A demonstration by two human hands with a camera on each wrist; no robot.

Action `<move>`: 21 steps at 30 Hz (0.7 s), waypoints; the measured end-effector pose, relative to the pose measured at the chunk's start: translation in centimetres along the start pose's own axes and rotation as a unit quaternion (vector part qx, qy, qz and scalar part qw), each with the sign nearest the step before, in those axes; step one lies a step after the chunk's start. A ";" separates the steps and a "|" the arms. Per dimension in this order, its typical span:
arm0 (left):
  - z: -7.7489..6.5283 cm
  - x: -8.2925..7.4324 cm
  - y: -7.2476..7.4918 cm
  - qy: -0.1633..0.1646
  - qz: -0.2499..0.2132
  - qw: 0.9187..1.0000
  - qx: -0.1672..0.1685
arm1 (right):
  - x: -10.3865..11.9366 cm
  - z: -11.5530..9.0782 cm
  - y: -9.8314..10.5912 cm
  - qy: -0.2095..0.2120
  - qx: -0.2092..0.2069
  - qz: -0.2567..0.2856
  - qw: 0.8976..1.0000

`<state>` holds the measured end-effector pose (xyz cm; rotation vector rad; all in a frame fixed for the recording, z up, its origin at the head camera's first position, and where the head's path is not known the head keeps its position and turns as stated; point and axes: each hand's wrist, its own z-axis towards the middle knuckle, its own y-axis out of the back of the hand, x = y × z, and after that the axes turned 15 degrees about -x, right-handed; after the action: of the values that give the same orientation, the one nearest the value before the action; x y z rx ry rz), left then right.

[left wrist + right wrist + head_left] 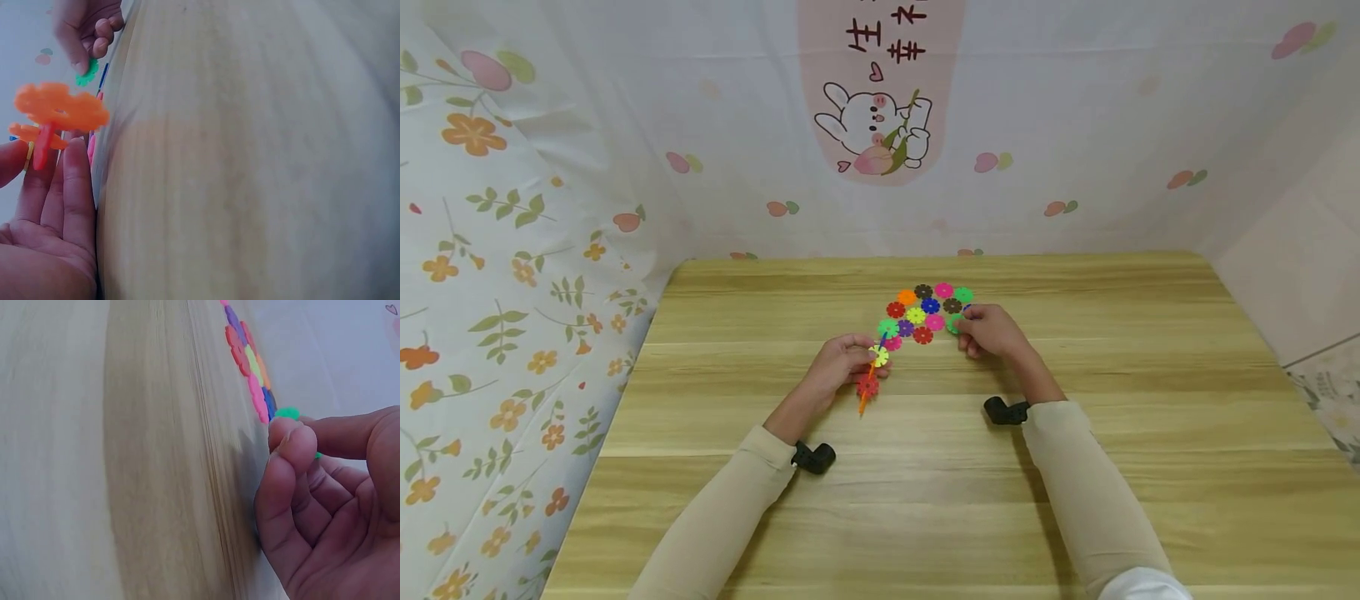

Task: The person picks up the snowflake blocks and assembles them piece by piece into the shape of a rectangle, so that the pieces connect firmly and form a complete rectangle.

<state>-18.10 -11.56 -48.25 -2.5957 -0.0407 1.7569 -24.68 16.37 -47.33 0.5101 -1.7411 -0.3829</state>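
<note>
In the head view my left hand (pixel 833 368) holds a small chain of slotted plastic discs. It includes a yellow disc (pixel 880 357), a red disc (pixel 868 387) and an orange disc (pixel 862 407) turned edge-on. Close up in the left wrist view, the orange disc (pixel 61 107) stands out over my fingers, with thumb and fingertips at the yellow piece. My right hand (pixel 992 330) pinches a green disc (pixel 289 413) between thumb and index finger, partly hidden by the fingertips. That hand is at the right end of a group of discs lying flat on the table.
Several discs in mixed colours, such as a lime-yellow disc (pixel 916 316) and a dark red disc (pixel 922 335), lie close together between the hands. They are on a wood-grain table (pixel 910 500). A printed cloth (pixel 737 125) hangs behind the far edge.
</note>
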 end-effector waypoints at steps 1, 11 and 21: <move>0.0 0.0 0.0 -0.001 -0.001 1.000 0.000 | 0.0 0.0 -0.1 0.004 -0.001 0.000 1.000; -0.1 0.0 0.0 -0.006 0.002 1.000 -0.006 | 0.5 -0.4 -0.7 -0.006 -0.006 0.030 1.000; -0.2 -0.3 0.1 -0.008 -0.009 1.000 -0.012 | 1.0 -0.8 -0.7 0.000 -0.007 0.040 0.999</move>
<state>-17.99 -11.63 -47.90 -2.5885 -0.0859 1.7829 -24.02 15.28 -46.66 0.4282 -1.7509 -0.3380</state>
